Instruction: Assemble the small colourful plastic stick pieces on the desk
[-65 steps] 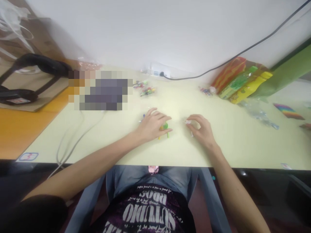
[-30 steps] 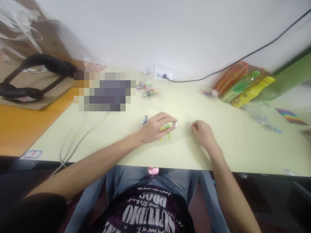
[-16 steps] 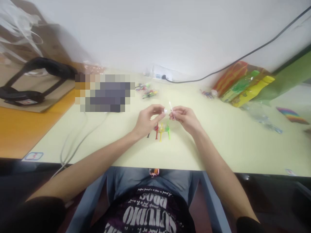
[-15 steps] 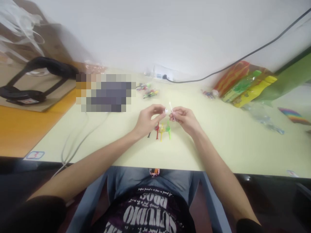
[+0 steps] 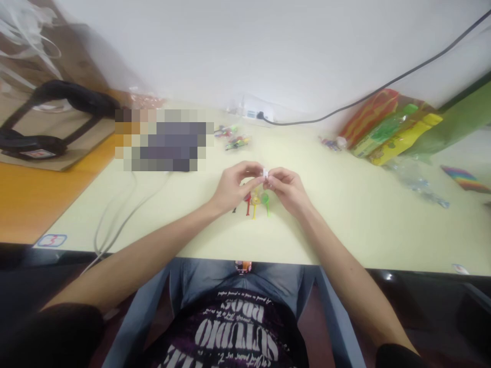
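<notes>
left hand [image 5: 236, 186] and right hand [image 5: 290, 190] close together over a pale desk [image 5: 368, 220], both pinching a small white piece [image 5: 265, 174] at their fingertips, red piece [image 5: 248, 205], yellow piece [image 5: 255, 200] and green piece [image 5: 265, 198] just nearer the body, dark cable [image 5: 286, 124] behind

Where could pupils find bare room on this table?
The widest bare patch of tabletop lies between the right forearm and the clear plastic. A smaller one lies between the left forearm and right forearm, along the front edge. Crowded: around the left hand and right hand, with coloured pieces close by, and back right by the yellow package.
</notes>
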{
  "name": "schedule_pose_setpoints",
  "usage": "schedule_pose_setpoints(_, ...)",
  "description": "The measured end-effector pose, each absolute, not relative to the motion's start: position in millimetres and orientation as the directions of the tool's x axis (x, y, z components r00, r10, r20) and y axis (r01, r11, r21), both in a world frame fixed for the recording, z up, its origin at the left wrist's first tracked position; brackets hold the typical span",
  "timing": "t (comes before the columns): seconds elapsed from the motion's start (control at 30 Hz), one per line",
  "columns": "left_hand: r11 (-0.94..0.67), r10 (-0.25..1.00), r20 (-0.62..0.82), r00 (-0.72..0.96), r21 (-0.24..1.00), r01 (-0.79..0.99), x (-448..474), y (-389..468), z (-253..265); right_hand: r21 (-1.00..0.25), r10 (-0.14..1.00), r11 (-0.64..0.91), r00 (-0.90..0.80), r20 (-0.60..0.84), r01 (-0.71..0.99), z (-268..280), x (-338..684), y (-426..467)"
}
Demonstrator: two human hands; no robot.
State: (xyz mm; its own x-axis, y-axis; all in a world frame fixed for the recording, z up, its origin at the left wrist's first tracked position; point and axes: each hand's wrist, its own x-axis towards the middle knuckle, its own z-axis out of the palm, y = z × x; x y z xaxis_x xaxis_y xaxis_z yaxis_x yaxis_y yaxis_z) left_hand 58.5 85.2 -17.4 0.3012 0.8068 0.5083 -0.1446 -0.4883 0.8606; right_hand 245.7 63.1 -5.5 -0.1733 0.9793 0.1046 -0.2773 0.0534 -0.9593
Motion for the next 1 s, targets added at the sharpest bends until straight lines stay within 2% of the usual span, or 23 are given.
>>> schedule_pose_setpoints(0.33, -0.496, 0.811, 0.504, 0.298, 0.862, -0.105, 59.3, 83.8, -15.4, -0.941, 0.984, 0.036, -0.152, 0.092, -0.337, -7.0, 244.7, 62.3)
schedule_pose_setpoints(0.63, -0.523, 0.790, 0.515, 0.332, 0.849, -0.072, 56.7, 86.2, -22.7, -0.945, 0.978, 0.031, -0.185, 0.096, -0.326, -6.3, 241.1, 57.9)
schedule_pose_setpoints(1.0, -0.472, 0.822, 0.492, 0.288, 0.871, -0.139, 60.4, 81.5, -13.2, -0.941, 0.979, 0.028, -0.179, 0.093, -0.338, -3.1, 241.4, 59.0)
